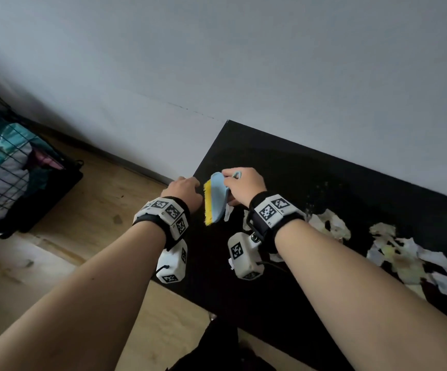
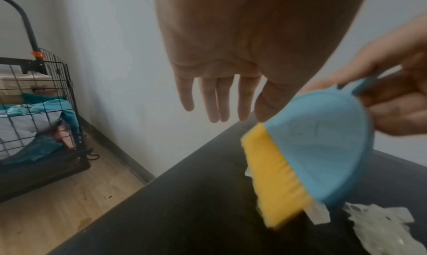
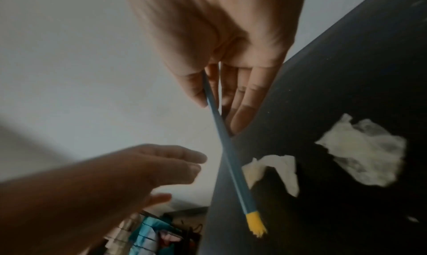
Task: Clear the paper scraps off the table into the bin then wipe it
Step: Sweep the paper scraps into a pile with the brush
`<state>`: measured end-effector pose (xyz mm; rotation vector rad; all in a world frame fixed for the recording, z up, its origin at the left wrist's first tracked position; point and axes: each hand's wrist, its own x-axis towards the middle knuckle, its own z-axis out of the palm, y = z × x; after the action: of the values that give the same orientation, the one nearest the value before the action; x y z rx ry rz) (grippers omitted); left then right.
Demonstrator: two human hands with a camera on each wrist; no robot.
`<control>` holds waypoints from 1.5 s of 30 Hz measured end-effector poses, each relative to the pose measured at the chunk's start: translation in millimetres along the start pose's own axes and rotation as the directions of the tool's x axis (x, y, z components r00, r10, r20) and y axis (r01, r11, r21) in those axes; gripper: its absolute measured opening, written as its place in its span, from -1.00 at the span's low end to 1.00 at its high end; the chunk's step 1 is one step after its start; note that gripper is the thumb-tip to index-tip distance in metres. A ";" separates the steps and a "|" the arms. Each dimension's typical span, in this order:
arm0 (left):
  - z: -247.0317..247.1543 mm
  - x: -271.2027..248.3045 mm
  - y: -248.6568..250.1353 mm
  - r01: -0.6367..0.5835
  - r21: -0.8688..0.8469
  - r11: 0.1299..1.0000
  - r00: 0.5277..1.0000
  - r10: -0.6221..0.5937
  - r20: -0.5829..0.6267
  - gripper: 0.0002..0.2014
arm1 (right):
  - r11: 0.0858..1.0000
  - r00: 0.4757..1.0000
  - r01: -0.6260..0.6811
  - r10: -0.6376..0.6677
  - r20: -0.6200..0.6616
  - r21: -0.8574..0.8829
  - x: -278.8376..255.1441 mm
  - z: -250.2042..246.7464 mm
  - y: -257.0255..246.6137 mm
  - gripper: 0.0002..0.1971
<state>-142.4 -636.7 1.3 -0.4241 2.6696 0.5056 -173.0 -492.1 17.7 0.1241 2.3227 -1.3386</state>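
Pinching the blue brush (image 1: 219, 197) by its handle, the right hand (image 1: 245, 187) hangs it over the black table (image 1: 324, 183), yellow bristles apparently just off the surface. The left hand (image 1: 183, 192) hovers beside it, grip relaxed and empty. Paper scraps (image 1: 401, 253) lie scattered to the right.

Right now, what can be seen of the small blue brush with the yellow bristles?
The hand brush has a flat, rounded light-blue body that looks like plastic, a small loop handle at its top, and a straight row of yellow bristles along one edge. The right hand grips it at the loop end, holding it tilted above the near-left part of the black table, bristles pointing down and left. Seen edge-on from the right wrist, it is very thin. The left hand is close beside it, not touching. Paper scraps lie below.
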 end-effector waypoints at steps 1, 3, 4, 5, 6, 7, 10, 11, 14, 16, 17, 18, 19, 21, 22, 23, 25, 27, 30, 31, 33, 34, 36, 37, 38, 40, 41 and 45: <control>2.6 -1.7 -1.9 0.002 0.001 1.000 1.000 -0.002 0.003 -0.55 | 0.998 1.000 -0.014 0.013 -0.010 -0.068 -1.7 -0.6 6.4 -0.65; 7.1 -4.7 -2.4 -0.003 0.000 1.000 1.000 0.003 0.012 -0.54 | 0.987 0.999 -0.048 0.044 -0.032 -0.155 -4.6 -12.4 20.1 -0.66; 8.7 -5.9 -1.0 -0.006 -0.001 1.000 1.000 0.006 0.014 -0.55 | 0.986 0.997 -0.070 0.062 -0.054 -0.149 -5.6 -22.1 26.8 -0.68; 10.2 -7.5 1.2 -0.011 -0.003 1.000 1.000 0.011 0.018 -0.55 | 0.986 0.992 -0.100 0.089 -0.091 -0.133 -9.1 -33.5 32.4 -0.70; 12.5 -9.1 5.1 -0.018 -0.006 1.000 1.000 0.018 0.023 -0.55 | 0.984 0.984 -0.131 0.114 -0.139 -0.124 -12.0 -46.4 39.8 -0.72; 14.4 -10.2 8.7 -0.025 -0.008 1.000 0.999 0.025 0.027 -0.55 | 0.978 0.972 -0.167 0.142 -0.186 -0.128 -16.0 -59.0 45.3 -0.74; 21.7 -15.4 23.5 -0.055 -0.014 0.998 0.997 0.055 0.049 -0.54 | 0.952 0.934 -0.257 0.201 -0.294 -0.164 -28.1 -95.2 64.5 -0.81; 24.4 -17.7 29.5 -0.067 -0.014 0.998 0.996 0.068 0.056 -0.54 | 0.941 0.921 -0.285 0.214 -0.326 -0.185 -34.0 -105.4 69.3 -0.81; 29.3 -23.5 40.8 -0.090 -0.015 0.996 0.994 0.090 0.059 -0.56 | 0.917 0.900 -0.284 0.154 -0.407 -0.281 -44.0 -121.9 73.1 -0.75; 31.4 -28.0 44.4 -0.097 -0.010 0.995 0.994 0.097 0.053 -0.56 | 0.922 0.909 -0.239 0.101 -0.405 -0.306 -50.7 -119.4 68.4 -0.74; 31.6 -30.0 44.8 -0.098 -0.008 0.995 0.994 0.098 0.049 -0.56 | 0.939 0.919 -0.211 0.096 -0.382 -0.271 -52.4 -113.2 65.4 -0.73; 32.0 -32.8 45.3 -0.099 -0.006 0.995 0.994 0.100 0.043 -0.56 | 0.962 0.932 -0.172 0.089 -0.351 -0.213 -54.2 -105.7 63.8 -0.72; 31.6 -34.7 44.9 -0.099 -0.008 0.995 0.994 0.099 0.039 -0.56 | 0.979 0.949 -0.144 0.096 -0.299 -0.144 -57.8 -95.7 60.1 -0.74; 31.8 -40.2 43.4 -0.096 -0.006 0.995 0.995 0.096 0.032 -0.56 | 0.993 0.972 -0.112 0.101 -0.211 -0.038 -61.2 -75.2 56.9 -0.81; 32.1 -42.9 42.7 -0.094 -0.003 0.996 0.995 0.095 0.028 -0.57 | 0.994 0.979 -0.109 0.104 -0.175 -0.017 -61.2 -65.8 56.6 -0.83; 32.9 -46.5 40.6 -0.089 0.002 0.996 0.996 0.089 0.026 -0.58 | 0.994 0.984 -0.108 0.103 -0.144 -0.026 -62.8 -56.8 57.2 -0.82; 34.9 -52.0 38.0 -0.083 0.008 0.997 0.996 0.082 0.025 -0.57 | 0.988 0.989 -0.091 0.075 -0.129 -0.122 -63.3 -49.7 62.5 -0.77; 36.6 -57.3 34.7 -0.080 0.013 0.997 0.996 0.079 0.033 -0.56 | 0.974 0.984 -0.109 0.077 -0.163 -0.201 -64.3 -55.7 70.0 -0.75; 38.8 -63.1 32.1 -0.074 0.012 0.997 0.997 0.073 0.033 -0.56 | 0.928 0.960 -0.182 0.096 -0.264 -0.325 -71.3 -83.6 77.1 -0.76; 40.0 -65.5 32.4 -0.075 0.010 0.997 0.997 0.074 0.030 -0.56 | 0.900 0.949 -0.206 0.088 -0.303 -0.384 -76.1 -94.1 78.8 -0.74; 41.4 -69.4 34.3 -0.082 0.009 0.997 0.996 0.081 0.024 -0.55 | 0.855 0.927 -0.240 0.060 -0.371 -0.460 -84.2 -108.7 80.0 -0.65; 42.1 -70.9 35.2 -0.087 0.011 0.996 0.996 0.086 0.020 -0.55 | 0.848 0.923 -0.234 0.039 -0.383 -0.476 -86.0 -110.1 80.9 -0.63; 44.4 -74.2 36.3 -0.096 0.020 0.995 0.995 0.096 0.016 -0.54 | 0.889 0.941 -0.181 0.033 -0.336 -0.420 -91.0 -101.4 77.7 -0.69; 45.8 -75.7 36.1 -0.098 0.027 0.995 0.995 0.098 0.017 -0.54 | 0.931 0.954 -0.141 0.038 -0.297 -0.336 -91.6 -93.1 76.6 -0.74; 47.5 -77.7 35.2 -0.100 0.039 0.994 0.995 0.100 0.018 -0.54 | 0.968 0.966 -0.111 0.053 -0.252 -0.225 -91.8 -82.2 75.9 -0.78; 50.0 -81.1 32.5 -0.106 0.066 0.992 0.994 0.105 0.011 -0.53 | 0.995 0.986 -0.092 0.085 -0.147 -0.039 -94.1 -59.7 70.5 -0.80; 51.2 -82.7 30.6 -0.109 0.078 0.991 0.994 0.108 0.004 -0.53 | 0.996 0.992 -0.087 0.087 -0.094 0.006 -94.7 -48.8 68.9 -0.83; 54.0 -88.4 25.9 -0.129 0.108 0.986 0.991 0.133 -0.029 -0.51 | 0.996 0.995 -0.039 0.046 0.084 -0.081 -95.4 -25.7 73.8 -0.78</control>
<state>-57.0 -572.6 -0.1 -0.2302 2.7562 0.3942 -74.6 -418.0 10.4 0.0889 2.2846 -1.2056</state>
